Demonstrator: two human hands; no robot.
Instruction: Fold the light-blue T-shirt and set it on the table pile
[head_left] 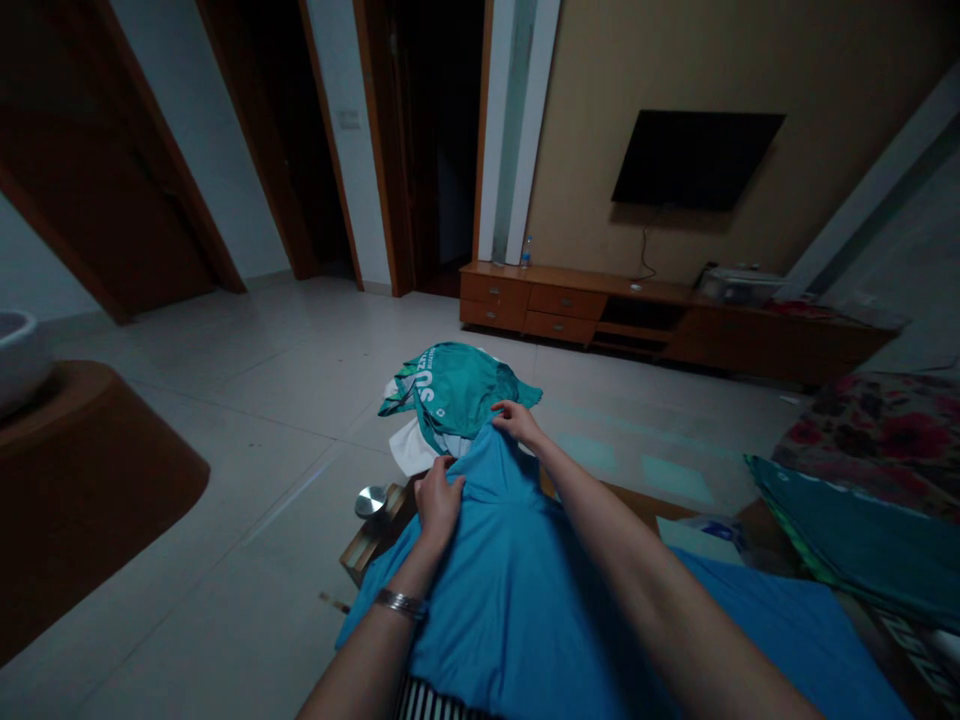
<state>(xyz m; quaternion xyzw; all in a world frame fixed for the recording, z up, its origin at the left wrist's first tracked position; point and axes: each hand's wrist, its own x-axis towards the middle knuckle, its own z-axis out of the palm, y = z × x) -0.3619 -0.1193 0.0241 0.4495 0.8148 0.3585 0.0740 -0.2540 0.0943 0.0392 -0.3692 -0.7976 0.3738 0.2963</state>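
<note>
A plain blue shirt (pixel 502 570) hangs from both my hands, falling in soft folds toward me. My left hand (pixel 441 500) pinches its upper left edge, and a metal bracelet circles that wrist. Farther out, my right hand (pixel 517 422) grips the shirt's top edge between thumb and fingers. Just beyond my hands lies a heap of green clothing (pixel 465 385) with white lettering, with a white cloth (pixel 412 447) partly under it. Black-and-white striped fabric (pixel 435 703) shows beneath the shirt's lower edge.
A wooden table (pixel 367 540) sits mostly hidden under the shirt, with a round metal object (pixel 371 502) at its corner. To the right are more blue cloth (pixel 795 620) and a folded teal garment (pixel 862 530). A brown stand (pixel 97 500) is at left; a TV cabinet (pixel 566 302) lines the far wall.
</note>
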